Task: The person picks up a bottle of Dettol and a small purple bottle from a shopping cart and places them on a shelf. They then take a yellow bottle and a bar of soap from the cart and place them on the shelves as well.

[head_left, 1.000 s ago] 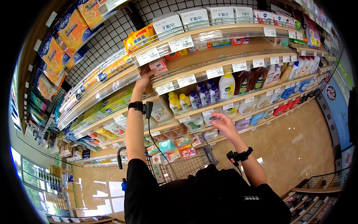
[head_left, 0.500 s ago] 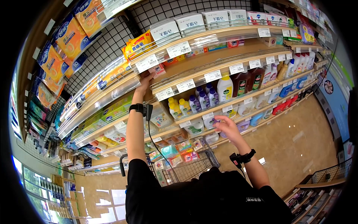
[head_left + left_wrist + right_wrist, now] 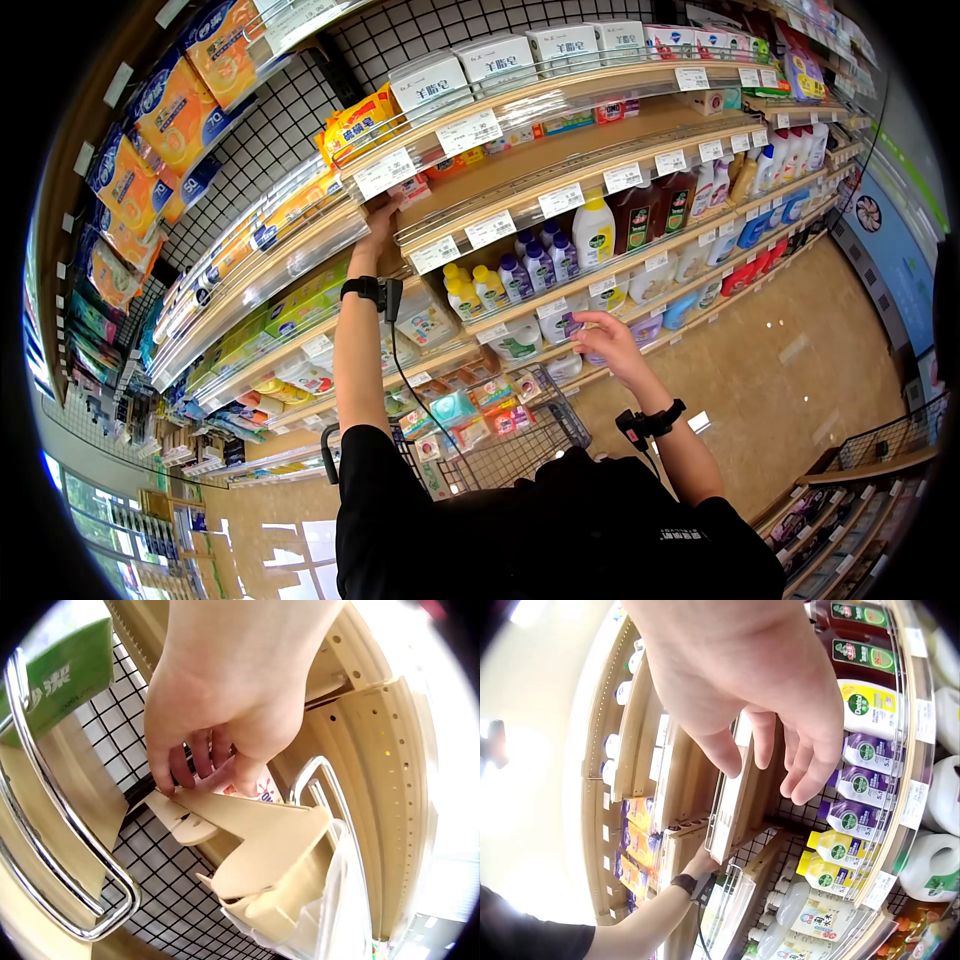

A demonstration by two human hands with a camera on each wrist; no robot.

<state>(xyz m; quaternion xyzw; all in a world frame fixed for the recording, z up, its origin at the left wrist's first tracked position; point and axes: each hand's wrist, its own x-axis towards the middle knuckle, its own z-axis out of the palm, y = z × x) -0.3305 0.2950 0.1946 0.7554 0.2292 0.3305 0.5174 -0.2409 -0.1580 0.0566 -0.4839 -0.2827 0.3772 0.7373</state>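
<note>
My left hand [image 3: 378, 228] reaches in at the left end of the middle shelf, beside a small pink-and-white pack [image 3: 410, 188] partly hidden behind the price tags. In the left wrist view, the fingers and thumb of the left hand [image 3: 225, 709] curl down and pinch that pack [image 3: 265, 784], just behind a beige shelf bracket [image 3: 262, 855]. My right hand [image 3: 612, 346] hovers in front of the lower shelves. Its fingers are loosely bent and hold nothing, as the right wrist view of the hand [image 3: 757, 682] also shows.
Yellow and purple bottles [image 3: 538, 266] stand on the shelf below. White boxes [image 3: 430, 84] line the top shelf. A wire cart [image 3: 530, 428] holding several packs stands close to the body. Orange packs [image 3: 175, 120] hang at the left. Metal rails [image 3: 56, 810] flank the left hand.
The pink-and-white pack shows less above the shelf edge, having slipped lower behind the price tags with my left hand. The right hand stays nearly in place. The head view has shifted slightly.
</note>
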